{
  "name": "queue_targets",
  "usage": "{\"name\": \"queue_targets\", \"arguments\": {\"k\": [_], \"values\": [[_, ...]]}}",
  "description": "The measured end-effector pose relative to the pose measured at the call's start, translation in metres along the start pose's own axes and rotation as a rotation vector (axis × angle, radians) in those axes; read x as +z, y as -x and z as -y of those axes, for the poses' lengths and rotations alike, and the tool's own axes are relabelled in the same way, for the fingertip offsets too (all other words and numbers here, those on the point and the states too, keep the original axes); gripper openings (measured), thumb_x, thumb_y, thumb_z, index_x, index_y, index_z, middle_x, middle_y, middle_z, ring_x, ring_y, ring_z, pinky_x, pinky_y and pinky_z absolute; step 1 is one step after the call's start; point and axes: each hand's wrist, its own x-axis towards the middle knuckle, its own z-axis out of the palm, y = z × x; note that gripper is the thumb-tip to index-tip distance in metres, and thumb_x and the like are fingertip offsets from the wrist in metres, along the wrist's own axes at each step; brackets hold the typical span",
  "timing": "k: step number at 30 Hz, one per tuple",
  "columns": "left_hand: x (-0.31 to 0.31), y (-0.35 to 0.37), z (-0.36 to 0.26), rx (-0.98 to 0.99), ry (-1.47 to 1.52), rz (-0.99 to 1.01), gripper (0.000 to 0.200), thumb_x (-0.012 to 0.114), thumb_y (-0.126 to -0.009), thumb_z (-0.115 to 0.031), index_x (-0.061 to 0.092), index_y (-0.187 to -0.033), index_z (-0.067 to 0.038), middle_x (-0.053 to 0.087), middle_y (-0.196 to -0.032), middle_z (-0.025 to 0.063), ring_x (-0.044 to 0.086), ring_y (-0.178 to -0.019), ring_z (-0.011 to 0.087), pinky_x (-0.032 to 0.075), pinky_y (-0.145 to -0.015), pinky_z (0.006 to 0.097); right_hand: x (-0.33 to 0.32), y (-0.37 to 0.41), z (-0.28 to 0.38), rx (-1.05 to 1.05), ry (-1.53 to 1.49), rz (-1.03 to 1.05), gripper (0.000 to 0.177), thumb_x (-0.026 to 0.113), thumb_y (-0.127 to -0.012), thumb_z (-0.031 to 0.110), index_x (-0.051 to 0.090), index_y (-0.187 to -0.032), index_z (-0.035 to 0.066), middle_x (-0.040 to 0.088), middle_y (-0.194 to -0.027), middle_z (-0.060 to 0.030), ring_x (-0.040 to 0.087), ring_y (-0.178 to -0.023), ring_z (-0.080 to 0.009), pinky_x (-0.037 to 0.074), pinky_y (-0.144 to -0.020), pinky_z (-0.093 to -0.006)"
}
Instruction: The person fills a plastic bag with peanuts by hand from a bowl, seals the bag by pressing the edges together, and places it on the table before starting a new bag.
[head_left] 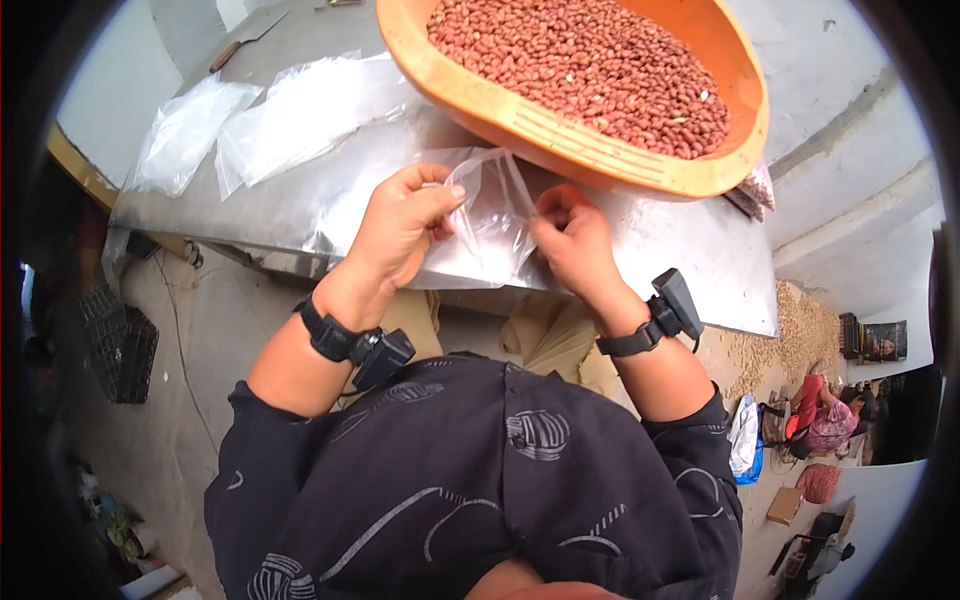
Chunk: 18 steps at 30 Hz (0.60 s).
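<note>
Between my two hands a clear plastic bag (492,215) is held over the front edge of the metal table, its mouth partly spread. My left hand (405,220) pinches the bag's left side between thumb and fingers. On the other side, my right hand (575,238) grips the bag's right edge with curled fingers. Just beyond the hands stands a large orange tub (560,135) filled with reddish-brown peanuts (590,70). No peanuts show inside the bag.
Stacks of clear plastic bags (310,115) lie on the metal table (690,260) at left. A wooden-handled scraper (245,42) rests at the back left. A filled bag (758,188) sits by the tub's right. Black crates (120,340) stand on the floor; a person (830,425) is at far right.
</note>
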Motion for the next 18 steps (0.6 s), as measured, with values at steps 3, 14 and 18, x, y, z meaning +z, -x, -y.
{"name": "queue_targets", "arguments": {"k": [3, 14, 18], "values": [[-0.008, -0.007, -0.001, -0.008, -0.108, -0.01, 0.013, 0.064, -0.081, -0.01, 0.059, -0.091, -0.004, 0.058, -0.071, 0.0001, 0.052, -0.059, 0.0071, 0.041, -0.056, 0.0208, -0.007, 0.003, 0.023, -0.07, 0.2, 0.139, 0.021, 0.064, -0.076, 0.012, 0.054, -0.09, -0.001, 0.058, -0.067, -0.0109, 0.058, -0.061, -0.0205, 0.046, -0.059, -0.0319], [-0.005, -0.031, 0.019, -0.165, -0.099, -0.008, 0.013, 0.063, -0.082, -0.015, 0.056, -0.076, -0.006, 0.053, -0.062, 0.0, 0.047, -0.05, 0.0077, 0.035, -0.045, 0.0217, -0.151, -0.055, 0.119, -0.355, 0.674, -0.013, 0.026, 0.066, -0.079, 0.017, 0.058, -0.097, 0.0, 0.062, -0.082, -0.0096, 0.06, -0.073, -0.0164, 0.048, -0.066, -0.0283], [0.005, -0.032, 0.019, -0.217, -0.113, -0.013, 0.014, 0.062, -0.084, -0.016, 0.056, -0.076, -0.006, 0.052, -0.061, -0.0001, 0.047, -0.049, 0.0079, 0.036, -0.045, 0.0219, -0.192, -0.102, 0.087, -0.418, 1.189, 0.097, 0.045, 0.066, -0.081, 0.021, 0.053, -0.118, 0.0, 0.06, -0.107, -0.0148, 0.059, -0.099, -0.0232, 0.047, -0.084, -0.0321]]}}
